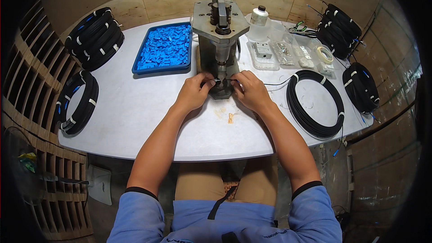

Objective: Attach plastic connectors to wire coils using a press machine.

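The left hand (pixel 196 92), at frame centre, has its fingertips closed on a dark part (pixel 215 80) too small to identify. The right hand (pixel 250 91), beside it, pinches the black cable (pixel 276 84), which runs to the cable coil (pixel 293 102) at centre right. Both hands flank the base of the bench press (pixel 221 47). A blue tray (pixel 162 70) of small blue plastic parts (pixel 164 47) sits upper left of centre.

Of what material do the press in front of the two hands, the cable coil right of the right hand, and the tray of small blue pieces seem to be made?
Press: metal, probably steel; bare grey with a dull shine.
Cable coil: black outer jacket, plastic or rubber; it bends in smooth loops.
Tray: likely moulded plastic; smooth dark-blue rim, rounded corners.
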### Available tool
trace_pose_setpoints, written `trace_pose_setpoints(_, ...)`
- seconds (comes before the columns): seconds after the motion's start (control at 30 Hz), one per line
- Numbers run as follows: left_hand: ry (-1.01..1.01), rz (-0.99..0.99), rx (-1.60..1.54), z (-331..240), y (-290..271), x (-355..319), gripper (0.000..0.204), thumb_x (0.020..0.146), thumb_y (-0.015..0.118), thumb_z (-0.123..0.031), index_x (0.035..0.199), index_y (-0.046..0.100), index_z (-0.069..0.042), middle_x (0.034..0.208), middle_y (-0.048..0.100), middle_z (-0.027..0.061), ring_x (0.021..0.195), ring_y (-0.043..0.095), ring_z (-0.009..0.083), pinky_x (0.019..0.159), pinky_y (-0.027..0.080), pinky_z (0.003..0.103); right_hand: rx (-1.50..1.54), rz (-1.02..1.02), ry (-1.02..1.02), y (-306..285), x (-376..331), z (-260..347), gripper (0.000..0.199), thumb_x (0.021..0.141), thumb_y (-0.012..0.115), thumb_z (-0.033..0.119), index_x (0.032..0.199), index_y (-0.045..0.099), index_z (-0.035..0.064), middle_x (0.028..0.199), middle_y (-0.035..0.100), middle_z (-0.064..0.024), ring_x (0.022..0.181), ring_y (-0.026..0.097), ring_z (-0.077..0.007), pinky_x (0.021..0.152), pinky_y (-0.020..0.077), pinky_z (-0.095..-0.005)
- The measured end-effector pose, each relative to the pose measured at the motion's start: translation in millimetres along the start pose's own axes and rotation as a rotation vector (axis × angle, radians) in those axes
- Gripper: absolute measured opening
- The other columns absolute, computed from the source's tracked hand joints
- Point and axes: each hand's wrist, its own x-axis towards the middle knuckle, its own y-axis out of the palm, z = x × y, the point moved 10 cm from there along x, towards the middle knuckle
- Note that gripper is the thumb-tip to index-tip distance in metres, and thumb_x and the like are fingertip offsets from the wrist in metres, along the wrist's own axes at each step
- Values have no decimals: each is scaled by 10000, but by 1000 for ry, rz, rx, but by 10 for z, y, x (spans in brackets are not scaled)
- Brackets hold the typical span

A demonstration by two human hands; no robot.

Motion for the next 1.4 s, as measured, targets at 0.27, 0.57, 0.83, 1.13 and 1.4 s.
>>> trace_pose_setpoints(0.27, 6, 1, 0, -4, -2, 5, 240, 979, 676, -204, 1117, 701, -9, 1007, 764, 151, 943, 733, 266, 836, 558, 380, 6, 11, 7, -3, 5, 8, 137, 843, 705, 65, 972, 662, 60, 907, 653, -116, 872, 659, -328, 742, 557, -427)
trace_pose_setpoints(0.57, 8, -3, -12, 2, 0, -1, 244, 978, 681, -203, 1125, 697, -9, 1011, 766, 151, 945, 735, 266, 845, 563, 380, 6, 3, -5, -24, 11, 31, 138, 841, 709, 69, 972, 668, 60, 910, 653, -111, 874, 659, -327, 746, 560, -426)
trace_pose_setpoints(0.83, -12, 5, -9, 12, 6, 3, 244, 973, 686, -199, 1125, 698, -9, 1011, 766, 155, 941, 737, 265, 838, 565, 379, -2, -8, 6, -23, 9, 20, 142, 847, 722, 74, 964, 642, 57, 892, 648, -120, 861, 652, -327, 730, 548, -430)
trace_pose_setpoints(1.13, 7, -5, -1, 5, -1, 3, 236, 977, 682, -194, 1120, 697, -7, 1009, 766, 157, 939, 738, 270, 835, 565, 378, -7, 4, -2, -7, 4, 18, 137, 843, 726, 73, 939, 631, 54, 873, 637, -120, 855, 643, -329, 735, 541, -430)
trace_pose_setpoints(1.4, 8, -13, -20, -6, -4, -3, 258, 969, 663, -201, 1119, 701, 5, 1005, 756, 203, 930, 735, 336, 835, 562, 399, -10, -7, -28, -11, 6, 35, 134, 836, 715, 59, 945, 638, 54, 885, 641, -119, 854, 643, -326, 736, 543, -426)
